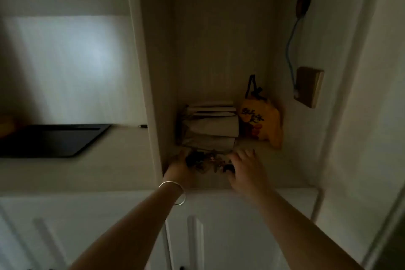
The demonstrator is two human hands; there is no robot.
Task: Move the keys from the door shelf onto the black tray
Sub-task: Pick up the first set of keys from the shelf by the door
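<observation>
Keys: loose bunch on door shelf, well right of black tray. Left hand, right hand flank them; finger closure cannot be told. Risk: dim tangle, pieces dropping.

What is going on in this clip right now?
A person is reaching into a dim shelf niche with both hands. The left hand, with a bangle on its wrist, and the right hand are closing in from either side on a dark bunch of keys lying on the shelf in front of a stack of folded items. Whether either hand has a grip yet is unclear in the dark. The black tray sits on the counter to the left, with no keys on it.
</observation>
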